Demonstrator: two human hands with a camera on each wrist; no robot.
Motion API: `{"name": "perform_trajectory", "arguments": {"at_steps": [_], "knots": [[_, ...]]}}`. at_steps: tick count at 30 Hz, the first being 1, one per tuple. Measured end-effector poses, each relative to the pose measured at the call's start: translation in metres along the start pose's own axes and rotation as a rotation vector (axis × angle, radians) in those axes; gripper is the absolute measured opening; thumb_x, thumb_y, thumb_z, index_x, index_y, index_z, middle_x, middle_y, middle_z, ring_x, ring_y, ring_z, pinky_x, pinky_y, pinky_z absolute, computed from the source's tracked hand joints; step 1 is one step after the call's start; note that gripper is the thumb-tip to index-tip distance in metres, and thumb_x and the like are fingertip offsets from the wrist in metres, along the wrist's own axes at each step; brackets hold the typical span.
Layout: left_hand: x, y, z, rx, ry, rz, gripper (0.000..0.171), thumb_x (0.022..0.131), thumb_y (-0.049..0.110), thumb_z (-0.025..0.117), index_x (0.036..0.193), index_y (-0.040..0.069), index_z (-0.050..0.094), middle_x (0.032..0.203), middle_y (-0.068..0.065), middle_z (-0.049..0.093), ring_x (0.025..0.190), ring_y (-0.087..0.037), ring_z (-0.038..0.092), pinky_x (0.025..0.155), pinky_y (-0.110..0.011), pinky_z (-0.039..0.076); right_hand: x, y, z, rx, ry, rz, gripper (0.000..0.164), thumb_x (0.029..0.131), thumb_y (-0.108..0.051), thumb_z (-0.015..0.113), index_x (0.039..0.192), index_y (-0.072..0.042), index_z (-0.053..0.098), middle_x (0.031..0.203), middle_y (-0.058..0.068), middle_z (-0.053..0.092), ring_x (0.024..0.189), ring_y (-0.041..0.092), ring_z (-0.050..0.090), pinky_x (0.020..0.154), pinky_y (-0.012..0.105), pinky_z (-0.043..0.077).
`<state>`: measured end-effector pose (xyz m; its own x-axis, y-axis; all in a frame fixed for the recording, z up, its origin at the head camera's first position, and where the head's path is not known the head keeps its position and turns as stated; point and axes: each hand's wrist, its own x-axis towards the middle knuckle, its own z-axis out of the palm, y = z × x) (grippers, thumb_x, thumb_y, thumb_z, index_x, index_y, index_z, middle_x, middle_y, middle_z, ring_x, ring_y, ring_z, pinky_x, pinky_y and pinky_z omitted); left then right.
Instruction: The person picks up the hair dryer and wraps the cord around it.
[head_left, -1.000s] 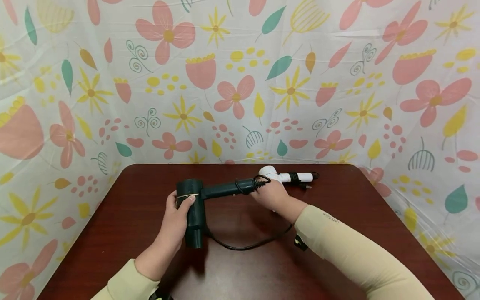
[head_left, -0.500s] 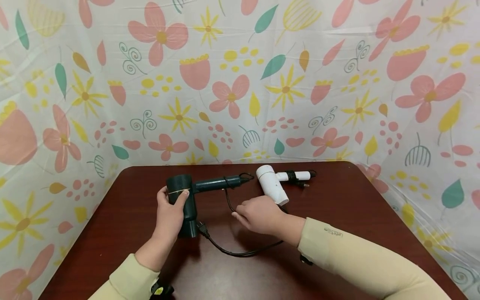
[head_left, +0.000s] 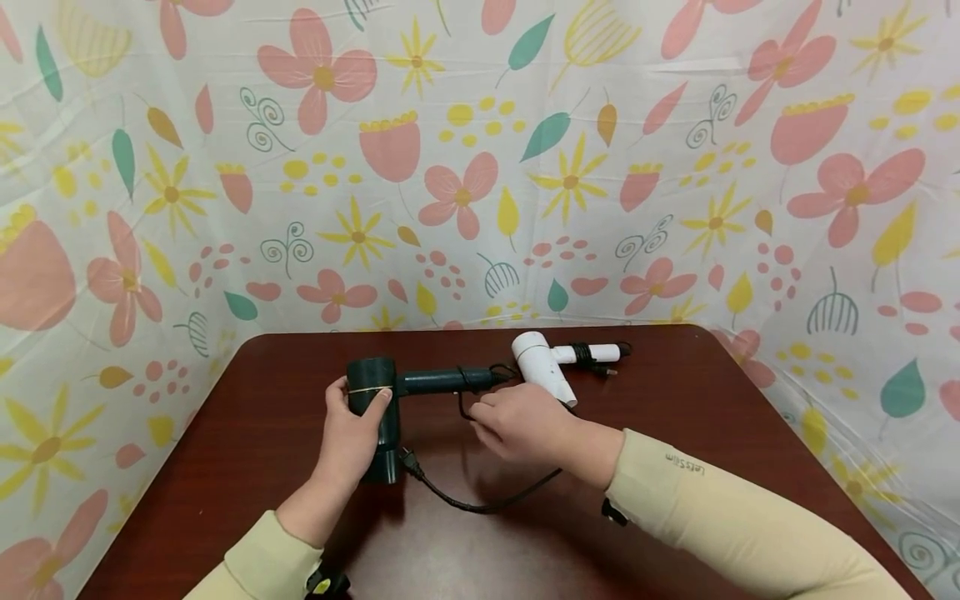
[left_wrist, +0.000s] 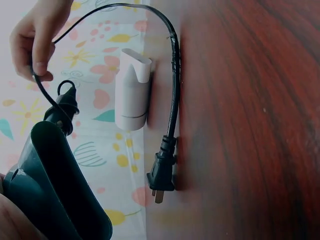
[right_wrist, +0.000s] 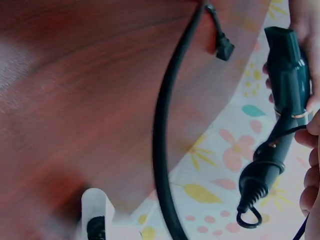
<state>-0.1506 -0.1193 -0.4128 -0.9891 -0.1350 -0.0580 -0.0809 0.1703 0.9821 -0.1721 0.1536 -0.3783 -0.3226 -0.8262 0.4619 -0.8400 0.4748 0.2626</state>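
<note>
My left hand (head_left: 351, 433) grips the body of a dark green hair dryer (head_left: 387, 429), thumb across the front. The dryer's handle points right, with its black cord (head_left: 491, 507) wound around it near the end. Between thumb and fingers, my right hand (head_left: 525, 425) pinches the cord just off that handle end. In the left wrist view the cord arcs over from the right hand down to a two-prong plug (left_wrist: 162, 171). The right wrist view has the dryer's handle (right_wrist: 267, 160) beside the right fingertips, and a thick stretch of cord crosses close to the camera.
Behind the right hand a white hair dryer (head_left: 543, 367) lies at the back of the dark red-brown table (head_left: 480, 558), a black cord wrapped around its handle (head_left: 592, 354). A flower-patterned curtain (head_left: 465, 250) hangs along the table's back and sides.
From the handle's end, my right hand has come down toward me, drawing some cord off the handle. The green dryer shifted left, then slightly back right. The white dryer is now less covered.
</note>
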Motion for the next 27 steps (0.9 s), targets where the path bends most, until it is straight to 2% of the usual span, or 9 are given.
{"name": "perform_trajectory", "arguments": {"at_steps": [6, 9, 13, 22, 27], "knots": [[-0.003, 0.000, -0.002, 0.027, -0.003, 0.025, 0.079, 0.094, 0.049, 0.064, 0.148, 0.017, 0.016, 0.131, -0.016, 0.044, 0.109, -0.034, 0.057, 0.086, -0.048, 0.051, 0.007, 0.008, -0.010, -0.004, 0.050, -0.011, 0.006, 0.089, -0.021, 0.069, 0.087, -0.017, 0.066, 0.071, -0.009, 0.061, 0.060, 0.006, 0.057, 0.050, 0.023, 0.045], [-0.005, 0.000, -0.002, 0.047, -0.005, 0.034, 0.078, 0.094, 0.047, 0.065, 0.148, 0.017, 0.017, 0.129, -0.016, 0.044, 0.109, -0.034, 0.057, 0.086, -0.048, 0.051, 0.009, 0.014, -0.015, -0.008, 0.056, 0.004, 0.005, 0.089, -0.022, 0.070, 0.088, -0.017, 0.068, 0.073, -0.009, 0.062, 0.061, 0.005, 0.057, 0.051, 0.023, 0.046], [-0.009, 0.001, -0.002, 0.078, -0.024, 0.041, 0.077, 0.094, 0.048, 0.065, 0.147, 0.018, 0.018, 0.127, -0.016, 0.045, 0.108, -0.034, 0.058, 0.083, -0.047, 0.052, 0.011, 0.024, -0.018, 0.039, 0.064, 0.039, 0.006, 0.090, -0.023, 0.072, 0.091, -0.017, 0.070, 0.076, -0.008, 0.062, 0.060, 0.004, 0.056, 0.052, 0.024, 0.046], [-0.015, 0.005, -0.003, 0.116, -0.049, 0.048, 0.075, 0.094, 0.046, 0.065, 0.147, 0.018, 0.021, 0.123, -0.016, 0.047, 0.104, -0.033, 0.059, 0.080, -0.045, 0.053, 0.011, 0.044, -0.011, 0.100, 0.028, 0.176, 0.015, 0.094, -0.036, 0.069, 0.099, -0.023, 0.074, 0.080, -0.011, 0.061, 0.059, 0.003, 0.053, 0.051, 0.023, 0.043], [-0.018, 0.008, -0.005, 0.113, -0.060, 0.040, 0.075, 0.094, 0.048, 0.065, 0.147, 0.017, 0.021, 0.123, -0.017, 0.047, 0.104, -0.032, 0.060, 0.079, -0.045, 0.053, 0.009, 0.049, -0.006, 0.155, 0.006, 0.198, 0.015, 0.095, -0.037, 0.067, 0.102, -0.025, 0.074, 0.080, -0.013, 0.059, 0.059, 0.001, 0.050, 0.052, 0.022, 0.041]]}}
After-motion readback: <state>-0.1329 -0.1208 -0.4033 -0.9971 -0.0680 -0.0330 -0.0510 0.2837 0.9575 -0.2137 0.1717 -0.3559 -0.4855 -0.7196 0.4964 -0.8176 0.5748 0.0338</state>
